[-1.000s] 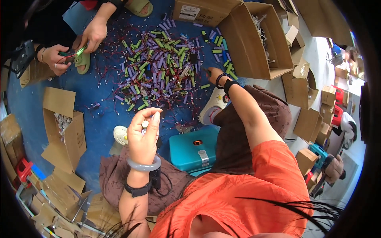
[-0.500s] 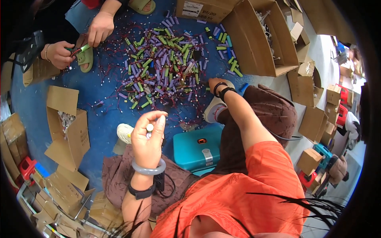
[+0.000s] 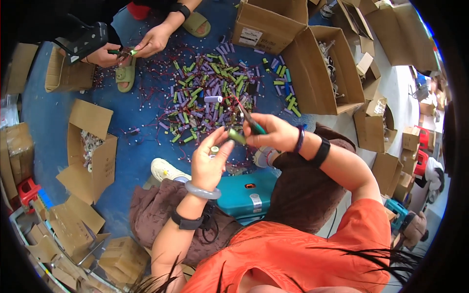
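Observation:
My left hand (image 3: 209,158) is closed, pinching a green cylindrical battery cell (image 3: 237,136), blurred by motion, between thumb and fingers. A second cell (image 3: 214,150) shows its pale end against the palm. My right hand (image 3: 276,133) grips pliers (image 3: 254,124) with dark green handles, their narrow jaws pointing up and away from me; the exact jaw type is too small to make out. By the jaw tip, a red wire leads to a purple cell (image 3: 213,99), which appears to be off the pile. Beyond both hands lies a heap of purple and green cells (image 3: 205,85) with red wires.
At the upper left, another person's hands (image 3: 151,41) hold a green cell and a green-handled tool. Open cardboard boxes stand left (image 3: 105,163) and right (image 3: 305,73) of the heap. Between my legs sits a teal case (image 3: 244,190). White bits litter the blue floor (image 3: 132,161).
My right hand has come back from the heap's right edge to beside my left, now showing pliers. A green cell has appeared in my left fingers. The view has shifted slightly.

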A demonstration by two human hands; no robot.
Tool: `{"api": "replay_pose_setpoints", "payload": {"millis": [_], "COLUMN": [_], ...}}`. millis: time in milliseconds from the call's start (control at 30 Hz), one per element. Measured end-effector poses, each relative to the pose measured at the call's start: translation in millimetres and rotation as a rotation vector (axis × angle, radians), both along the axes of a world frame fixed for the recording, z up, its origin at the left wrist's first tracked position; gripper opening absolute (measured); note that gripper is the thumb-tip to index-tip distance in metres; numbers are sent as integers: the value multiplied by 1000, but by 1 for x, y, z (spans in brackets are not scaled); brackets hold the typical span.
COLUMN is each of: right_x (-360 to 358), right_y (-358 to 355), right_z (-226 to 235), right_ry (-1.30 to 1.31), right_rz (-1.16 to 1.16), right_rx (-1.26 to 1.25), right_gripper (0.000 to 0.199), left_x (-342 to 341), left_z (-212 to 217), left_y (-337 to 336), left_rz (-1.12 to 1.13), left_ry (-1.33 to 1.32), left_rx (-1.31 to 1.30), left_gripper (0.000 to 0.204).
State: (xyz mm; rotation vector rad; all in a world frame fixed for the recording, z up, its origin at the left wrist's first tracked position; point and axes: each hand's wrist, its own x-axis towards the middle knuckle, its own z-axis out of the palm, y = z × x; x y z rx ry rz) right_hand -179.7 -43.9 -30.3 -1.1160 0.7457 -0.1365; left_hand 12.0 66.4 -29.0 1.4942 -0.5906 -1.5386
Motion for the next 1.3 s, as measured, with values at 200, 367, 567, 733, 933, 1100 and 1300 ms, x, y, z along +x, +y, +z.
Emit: {"api": "replay_pose_setpoints", "payload": {"millis": [200,367,567,733,933,1100,1300], "right_x": [-2,-18,-23,-12,-6,-4,-7], "right_y": [13,-3,-8,2,7,1,-2], "right_z": [33,41,39,24,18,26,33], "right_ry": [-125,-138,126,477,407,396,242], "right_rz": [-10,-157,288,240,106,54,117], "right_rx": [-37,-94,-866,-1417,-1436,-1414,-1317], "right_gripper": [16,13,26,40,41,39,39], "left_x": [-3,1,6,0,1,2,6], "left_z": [7,9,7,5,6,4,-3], "left_y": [2,-2,-8,-6,-8,-7,-9], "left_rz": [-105,-112,-219,-161,-155,-57,-37], "left_ry": [293,48,-446,-341,-378,-329,-275], "left_rx": [49,-25,-419,-355,-358,-290,-191], "left_gripper": [21,15,24,27,24,22,21]}}
